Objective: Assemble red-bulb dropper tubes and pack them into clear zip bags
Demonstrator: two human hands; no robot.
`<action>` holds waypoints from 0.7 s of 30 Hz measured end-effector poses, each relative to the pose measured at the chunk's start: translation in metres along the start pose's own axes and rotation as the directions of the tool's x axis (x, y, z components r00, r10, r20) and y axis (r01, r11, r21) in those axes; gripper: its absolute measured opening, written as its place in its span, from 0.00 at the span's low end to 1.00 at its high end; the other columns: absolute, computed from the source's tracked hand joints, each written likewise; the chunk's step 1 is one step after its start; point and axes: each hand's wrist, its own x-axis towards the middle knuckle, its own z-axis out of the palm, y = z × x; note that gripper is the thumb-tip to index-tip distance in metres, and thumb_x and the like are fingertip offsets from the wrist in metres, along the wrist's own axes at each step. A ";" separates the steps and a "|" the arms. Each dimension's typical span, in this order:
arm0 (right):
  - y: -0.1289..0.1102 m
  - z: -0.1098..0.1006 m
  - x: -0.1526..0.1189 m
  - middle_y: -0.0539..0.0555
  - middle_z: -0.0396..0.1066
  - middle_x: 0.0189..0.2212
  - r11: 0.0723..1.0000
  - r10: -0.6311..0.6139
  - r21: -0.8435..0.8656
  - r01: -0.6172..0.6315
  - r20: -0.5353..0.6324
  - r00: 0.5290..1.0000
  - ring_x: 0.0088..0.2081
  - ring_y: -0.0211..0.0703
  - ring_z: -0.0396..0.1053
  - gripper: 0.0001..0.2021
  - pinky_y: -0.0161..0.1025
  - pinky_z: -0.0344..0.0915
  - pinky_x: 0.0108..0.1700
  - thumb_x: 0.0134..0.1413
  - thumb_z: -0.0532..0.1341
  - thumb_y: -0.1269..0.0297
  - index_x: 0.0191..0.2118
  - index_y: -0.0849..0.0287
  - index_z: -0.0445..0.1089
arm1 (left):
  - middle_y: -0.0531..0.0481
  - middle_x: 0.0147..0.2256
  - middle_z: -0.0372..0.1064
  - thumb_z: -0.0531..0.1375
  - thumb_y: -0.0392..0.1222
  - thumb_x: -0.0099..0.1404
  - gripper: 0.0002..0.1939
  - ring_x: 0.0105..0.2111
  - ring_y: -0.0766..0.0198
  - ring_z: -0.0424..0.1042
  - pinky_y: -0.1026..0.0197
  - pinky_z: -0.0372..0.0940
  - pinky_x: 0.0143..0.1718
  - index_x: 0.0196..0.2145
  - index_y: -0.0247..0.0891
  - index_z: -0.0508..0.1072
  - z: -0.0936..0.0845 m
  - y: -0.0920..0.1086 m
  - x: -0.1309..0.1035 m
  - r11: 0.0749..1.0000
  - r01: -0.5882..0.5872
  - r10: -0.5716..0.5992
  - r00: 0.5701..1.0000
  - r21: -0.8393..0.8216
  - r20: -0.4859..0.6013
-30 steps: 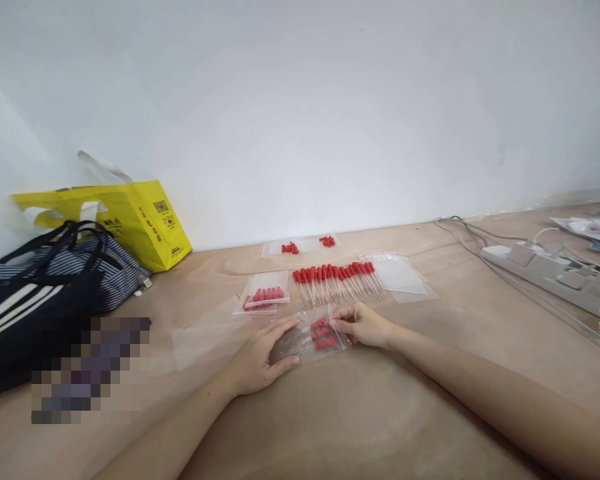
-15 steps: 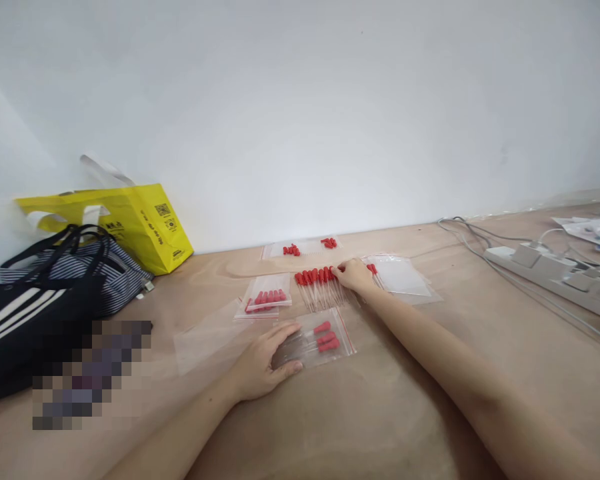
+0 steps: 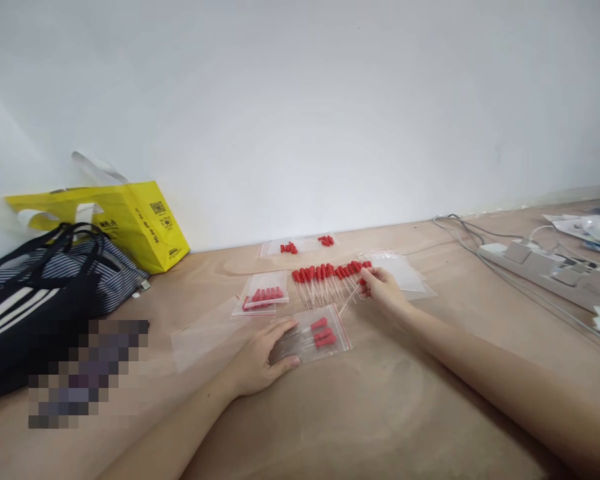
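Note:
My left hand rests on the left end of a clear zip bag, thumb and fingers apart around it; three red-bulbed droppers lie inside. My right hand pinches a dropper with a red bulb, its thin clear tube slanting down left toward the bag's upper edge. Beside that hand, a row of red-bulbed droppers spreads across the table. Left of the row, two overlapping zip bags hold several more droppers.
Against the wall lies a bag with red bulbs. Flat clear bags are behind my right hand. A yellow bag and black bag stand left. A power strip with cables lies right.
My right hand has moved right and toward me from the row, now with a dropper in its fingers. My left hand stays on the bag. The view has shifted slightly.

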 end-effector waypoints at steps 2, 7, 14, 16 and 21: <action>0.006 0.001 -0.010 0.46 0.62 0.18 0.994 0.040 0.102 -0.040 0.006 0.999 0.17 0.31 0.62 0.10 0.30 0.59 0.19 0.47 0.57 0.58 0.28 0.58 0.56 | 0.46 0.55 0.54 0.53 0.51 0.59 0.27 0.53 0.56 0.55 0.52 0.54 0.53 0.54 0.42 0.54 0.000 0.000 0.000 1.000 -0.002 0.002 1.000 0.006 -0.002; 0.011 -0.002 -0.012 0.44 0.62 0.18 0.993 0.034 0.111 -0.031 -0.025 0.999 0.16 0.30 0.60 0.09 0.29 0.58 0.17 0.48 0.56 0.59 0.29 0.58 0.56 | 0.46 0.55 0.54 0.53 0.50 0.59 0.27 0.53 0.56 0.55 0.52 0.54 0.53 0.54 0.40 0.54 0.000 0.002 0.000 1.000 0.006 -0.006 1.000 0.019 0.005; 0.011 0.000 -0.017 0.45 0.63 0.18 0.973 0.120 0.197 -0.118 0.003 0.993 0.16 0.31 0.62 0.08 0.30 0.61 0.19 0.48 0.57 0.61 0.27 0.58 0.56 | 0.46 0.55 0.54 0.52 0.52 0.59 0.27 0.53 0.56 0.55 0.53 0.54 0.53 0.54 0.40 0.54 0.001 0.000 0.001 1.000 0.000 0.000 1.000 0.012 -0.004; 0.011 0.004 -0.024 0.46 0.63 0.18 0.955 0.159 0.245 -0.166 0.046 0.986 0.18 0.32 0.63 0.09 0.30 0.62 0.20 0.47 0.58 0.61 0.27 0.58 0.57 | 0.46 0.55 0.54 0.53 0.52 0.59 0.28 0.54 0.56 0.55 0.53 0.54 0.53 0.54 0.40 0.54 0.001 -0.001 0.000 1.000 0.001 -0.001 1.000 0.015 -0.008; 0.011 0.008 -0.038 0.48 0.66 0.20 0.942 0.173 0.243 -0.233 0.244 0.954 0.23 0.35 0.67 0.13 0.34 0.66 0.29 0.39 0.63 0.59 0.27 0.59 0.60 | 0.48 0.57 0.51 0.51 0.53 0.60 0.29 0.55 0.57 0.53 0.53 0.53 0.54 0.57 0.42 0.50 0.001 -0.001 -0.001 1.000 -0.010 0.009 0.999 0.014 0.039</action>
